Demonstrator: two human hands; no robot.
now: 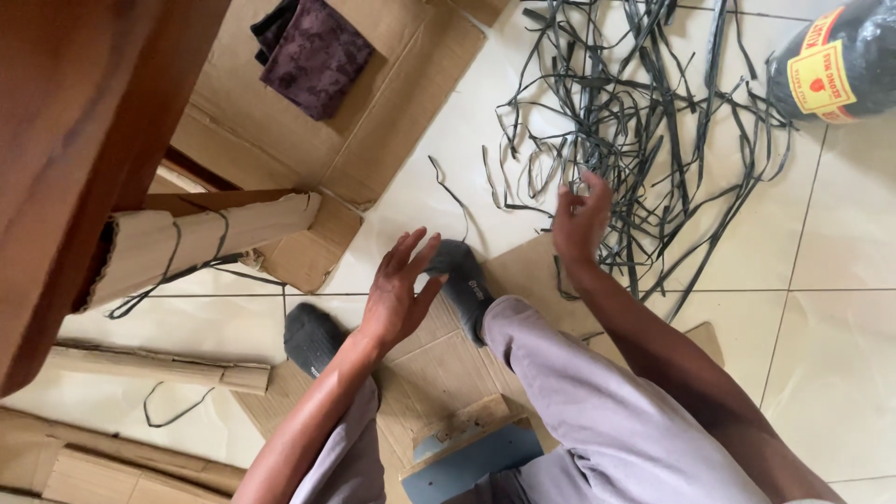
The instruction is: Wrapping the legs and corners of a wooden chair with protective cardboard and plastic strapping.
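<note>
Neither hand has hold of anything. The left hand [399, 291] hangs open above the floor with fingers spread and palm turned to the right, just over the near dark sock [313, 336] and beside the far sock [461, 276]. The right hand [581, 219] is raised with fingers loosely curled and a little blurred, at the near left edge of the tangle of dark plastic straps [644, 121] that sprawls across the pale floor tiles [840, 364]; whether a fingertip touches a strap cannot be told. Single loose straps lie between the two hands. Flattened cardboard [439, 373] lies under the feet and legs. Far left, an opened cardboard box [373, 121] lies flat with a folded dark purple cloth [313, 54] in it. Left of the hands a roll of cardboard [201, 241] is bound with a strap. At far right lies a dark wrapped roll with a yellow label [840, 61]
</note>
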